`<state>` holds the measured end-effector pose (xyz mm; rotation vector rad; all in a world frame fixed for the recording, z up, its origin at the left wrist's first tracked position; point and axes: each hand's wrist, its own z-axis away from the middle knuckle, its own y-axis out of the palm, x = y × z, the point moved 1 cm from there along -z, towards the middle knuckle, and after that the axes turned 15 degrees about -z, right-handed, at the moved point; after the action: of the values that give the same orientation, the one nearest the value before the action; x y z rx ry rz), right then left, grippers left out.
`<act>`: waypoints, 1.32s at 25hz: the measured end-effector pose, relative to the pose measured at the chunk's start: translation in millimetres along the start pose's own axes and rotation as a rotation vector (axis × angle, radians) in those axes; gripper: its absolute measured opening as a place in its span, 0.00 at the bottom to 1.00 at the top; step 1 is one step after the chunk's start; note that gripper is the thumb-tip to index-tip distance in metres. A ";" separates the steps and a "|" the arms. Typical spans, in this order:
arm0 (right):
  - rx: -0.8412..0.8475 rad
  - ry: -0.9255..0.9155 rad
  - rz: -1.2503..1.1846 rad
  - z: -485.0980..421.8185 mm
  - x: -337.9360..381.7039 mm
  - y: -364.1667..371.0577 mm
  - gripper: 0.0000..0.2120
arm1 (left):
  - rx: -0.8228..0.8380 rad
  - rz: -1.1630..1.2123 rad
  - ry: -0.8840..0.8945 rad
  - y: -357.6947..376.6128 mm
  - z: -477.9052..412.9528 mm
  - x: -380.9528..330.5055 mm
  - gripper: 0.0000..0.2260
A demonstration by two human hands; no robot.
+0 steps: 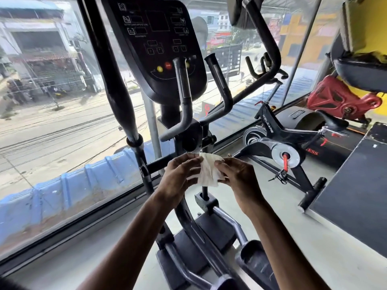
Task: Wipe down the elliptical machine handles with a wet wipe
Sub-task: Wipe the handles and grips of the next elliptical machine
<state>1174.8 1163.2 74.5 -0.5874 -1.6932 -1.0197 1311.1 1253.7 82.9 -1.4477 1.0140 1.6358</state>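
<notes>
A white wet wipe (209, 171) hangs partly unfolded between my two hands in front of the elliptical's column. My left hand (179, 176) pinches its left edge and my right hand (236, 174) pinches its right edge. Above them rise the two short fixed handles, the left one (183, 88) grey and the right one (219, 80) black. The long moving left handle (117, 80) stands tall at the left, and the right moving handle (266, 38) curves at the upper right. The console (157, 38) sits behind the fixed handles.
A large window (52, 111) runs along the left, close behind the machine. A black spin bike (289, 143) stands to the right, with a red machine (339, 99) beyond it. The elliptical pedals (255, 260) lie below my arms. A dark mat (356, 185) covers the floor at right.
</notes>
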 end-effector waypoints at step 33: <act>0.061 0.086 -0.156 -68.4 -20.8 16.4 0.14 | -0.016 -0.182 0.022 -41.3 -41.9 14.2 0.18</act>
<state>1230.3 1115.6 68.4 -0.3714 -1.7080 -1.0842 1364.6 1234.1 62.2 -1.5248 0.8557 1.5028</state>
